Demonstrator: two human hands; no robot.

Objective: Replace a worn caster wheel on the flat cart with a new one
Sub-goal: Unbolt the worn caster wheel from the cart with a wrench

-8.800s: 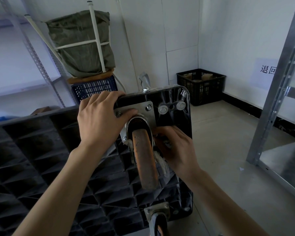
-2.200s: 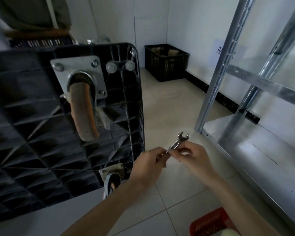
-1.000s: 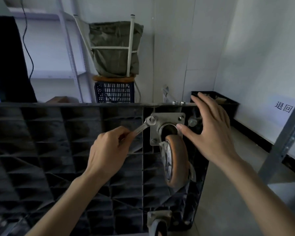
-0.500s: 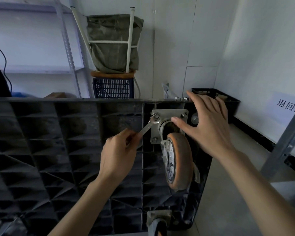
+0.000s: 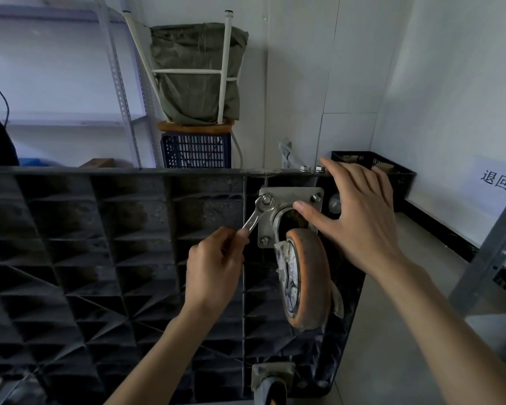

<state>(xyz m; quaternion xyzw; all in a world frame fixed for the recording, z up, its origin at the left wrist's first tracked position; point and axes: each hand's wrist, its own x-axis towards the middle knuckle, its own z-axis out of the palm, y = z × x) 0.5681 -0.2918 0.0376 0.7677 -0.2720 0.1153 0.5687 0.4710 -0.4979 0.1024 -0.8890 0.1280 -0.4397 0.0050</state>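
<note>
Left hand gripped wrench handle; wrench ran up-right, jaw seated on upper-left nut of mounting plate. Worn caster wheel hung just below. Right hand open, thumb touching plate, fingers over upended flat cart edge.
</note>
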